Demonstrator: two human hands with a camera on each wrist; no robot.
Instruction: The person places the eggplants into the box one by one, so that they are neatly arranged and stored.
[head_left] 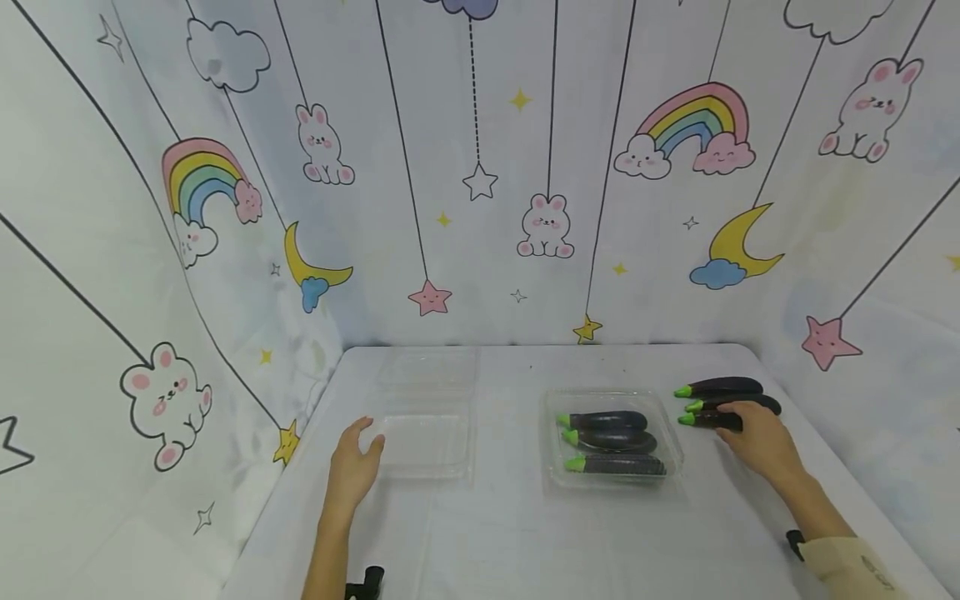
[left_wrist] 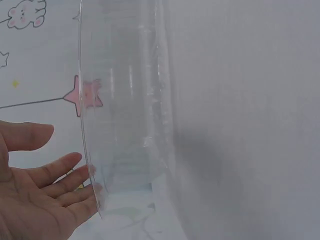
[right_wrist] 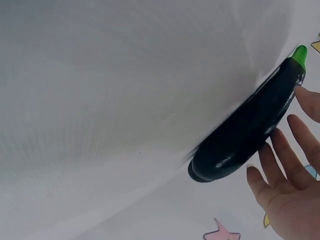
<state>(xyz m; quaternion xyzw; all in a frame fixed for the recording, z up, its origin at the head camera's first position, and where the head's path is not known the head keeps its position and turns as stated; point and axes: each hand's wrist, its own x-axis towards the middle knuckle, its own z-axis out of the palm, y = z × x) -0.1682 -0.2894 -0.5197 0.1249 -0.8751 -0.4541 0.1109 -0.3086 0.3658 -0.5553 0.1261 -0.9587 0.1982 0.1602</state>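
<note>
A clear plastic box (head_left: 555, 477) holds three dark eggplants (head_left: 611, 439) with bright green stem ends. To its right, three more eggplants (head_left: 718, 386) lie close together on the table. My right hand (head_left: 761, 442) is at the nearest of these, covering its blunt end. The right wrist view shows fairly straight fingers and a thumb beside a glossy eggplant (right_wrist: 245, 125), their tips at its side. On the left, my left hand (head_left: 354, 467) is beside a second clear box (head_left: 423, 477) with nothing inside. Its fingers are spread and relaxed near the box wall (left_wrist: 120, 115), gripping nothing.
Behind the left box lies its clear lid part (head_left: 427, 371), flat on the white-covered table (head_left: 510, 533). A patterned cloth (head_left: 480, 250) with rainbows, rabbits and stars hangs at the back and sides, close to the table edges.
</note>
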